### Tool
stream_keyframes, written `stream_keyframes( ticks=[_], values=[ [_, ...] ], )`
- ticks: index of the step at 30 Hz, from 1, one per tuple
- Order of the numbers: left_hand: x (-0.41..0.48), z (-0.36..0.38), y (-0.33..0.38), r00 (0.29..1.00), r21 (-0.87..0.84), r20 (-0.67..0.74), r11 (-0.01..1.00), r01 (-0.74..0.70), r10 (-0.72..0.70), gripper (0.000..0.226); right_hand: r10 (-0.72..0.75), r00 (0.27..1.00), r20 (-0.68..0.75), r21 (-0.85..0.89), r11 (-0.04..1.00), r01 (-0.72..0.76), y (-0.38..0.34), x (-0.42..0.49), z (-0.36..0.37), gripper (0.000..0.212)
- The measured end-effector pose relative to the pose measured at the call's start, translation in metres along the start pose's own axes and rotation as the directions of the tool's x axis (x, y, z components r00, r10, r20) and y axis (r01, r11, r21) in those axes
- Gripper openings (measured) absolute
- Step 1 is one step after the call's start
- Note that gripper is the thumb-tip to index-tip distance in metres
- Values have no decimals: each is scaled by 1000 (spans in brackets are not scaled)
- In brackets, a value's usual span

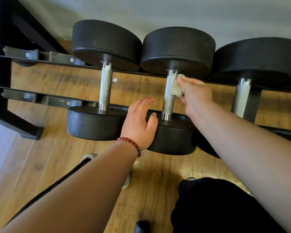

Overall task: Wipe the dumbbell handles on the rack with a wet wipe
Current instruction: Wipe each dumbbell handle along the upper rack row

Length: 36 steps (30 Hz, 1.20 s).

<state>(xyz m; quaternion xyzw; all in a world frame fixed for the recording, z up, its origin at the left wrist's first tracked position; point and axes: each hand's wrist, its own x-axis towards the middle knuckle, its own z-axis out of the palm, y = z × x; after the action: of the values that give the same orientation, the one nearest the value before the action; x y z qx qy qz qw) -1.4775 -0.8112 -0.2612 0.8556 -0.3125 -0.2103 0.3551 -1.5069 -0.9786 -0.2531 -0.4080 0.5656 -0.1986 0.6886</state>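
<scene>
Right hand (194, 93) pinches a crumpled wet wipe (176, 88) against the middle dumbbell's knurled handle (169, 93) on the rack (57, 98). Left hand (139, 121) rests open on its near weight. Wipe soft, limp; handle stiff, grippy; dumbbell likely heavy, won't shift.

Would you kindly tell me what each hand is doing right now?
Left hand: open, resting on the dumbbell head.
Right hand: closed on the wet wipe.

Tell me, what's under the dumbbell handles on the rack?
Under the three handles, like the middle handle, you see wooden floor through the gap between the black rack rails. The right hand and its wipe cover some floor, and the weights hide what their ends rest on.
</scene>
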Motion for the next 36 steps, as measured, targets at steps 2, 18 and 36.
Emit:
stream_keyframes(
  ticks=[2, 18, 36],
  values=[
    [-1, 0, 0, 1000, 2, -2, 1000, 2, -2, 45, 4, 999, 38, -34, 999, -3, 8, -1, -5, 15],
    [0, 1, 0, 1000, -8, 2, 1000, 3, -3, 44, 81, 985, 154, -344, 939, -24, 16, 2, -27, 20],
    [-1, 0, 0, 1000, 1, -4, 1000, -3, 3, 44, 54, 945, 321, -344, 937, 63, 9, 11, -29, 12]
  ],
)
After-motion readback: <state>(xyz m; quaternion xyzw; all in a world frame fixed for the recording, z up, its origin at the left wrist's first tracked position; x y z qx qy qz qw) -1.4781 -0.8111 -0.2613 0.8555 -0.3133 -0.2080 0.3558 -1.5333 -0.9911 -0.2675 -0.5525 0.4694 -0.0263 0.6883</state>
